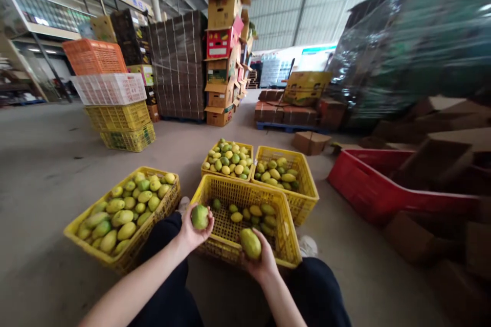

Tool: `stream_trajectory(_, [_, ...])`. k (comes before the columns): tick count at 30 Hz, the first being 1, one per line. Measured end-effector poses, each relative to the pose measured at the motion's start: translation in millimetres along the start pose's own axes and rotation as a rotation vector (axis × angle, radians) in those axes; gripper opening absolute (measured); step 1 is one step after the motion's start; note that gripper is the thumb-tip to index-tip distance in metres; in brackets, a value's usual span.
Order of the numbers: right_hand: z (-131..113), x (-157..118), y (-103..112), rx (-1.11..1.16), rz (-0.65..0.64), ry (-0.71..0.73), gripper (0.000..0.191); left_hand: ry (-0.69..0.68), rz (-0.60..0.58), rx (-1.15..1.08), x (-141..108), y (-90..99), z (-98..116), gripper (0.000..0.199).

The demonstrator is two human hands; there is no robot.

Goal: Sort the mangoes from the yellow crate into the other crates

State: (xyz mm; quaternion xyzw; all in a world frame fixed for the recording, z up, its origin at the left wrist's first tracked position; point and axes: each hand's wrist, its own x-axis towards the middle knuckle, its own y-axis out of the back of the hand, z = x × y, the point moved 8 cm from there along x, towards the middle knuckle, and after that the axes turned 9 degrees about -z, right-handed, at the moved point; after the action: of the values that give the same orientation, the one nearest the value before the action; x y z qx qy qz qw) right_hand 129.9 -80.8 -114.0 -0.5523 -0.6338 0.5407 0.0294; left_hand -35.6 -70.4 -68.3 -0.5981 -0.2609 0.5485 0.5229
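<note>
My left hand [195, 231] is wrapped round a green fruit [200, 217], held over the left side of the middle yellow crate [245, 189]. Over that crate's near rim, my right hand [261, 260] grips a yellow-green fruit [250, 243]. Inside the middle crate, several fruits [255, 210] lie mostly at the right, and its left part shows bare slotted bottom. A yellow crate on the left [174, 196] is heaped with yellow-green fruits [121, 217].
Behind the middle crate stand a full smaller crate [227, 157] and a part-filled crate [307, 179]. A red tub [360, 179] with cardboard is at right. Stacked crates [115, 89] stand at back left, near tall box stacks [220, 56]. My knees flank the middle crate.
</note>
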Motion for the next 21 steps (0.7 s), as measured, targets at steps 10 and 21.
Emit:
stream_trajectory(10, [-9.2,-43.7,3.4,-0.040,0.043,0.175,0.016,-0.117,0.016,-0.005,-11.6,-37.8,-11.3,0.020])
stream_trajectory(21, [6.7,0.2,-4.8,-0.151,0.016,0.184,0.020,0.001,0.028,-0.061,14.2,7.4,5.1,0.018])
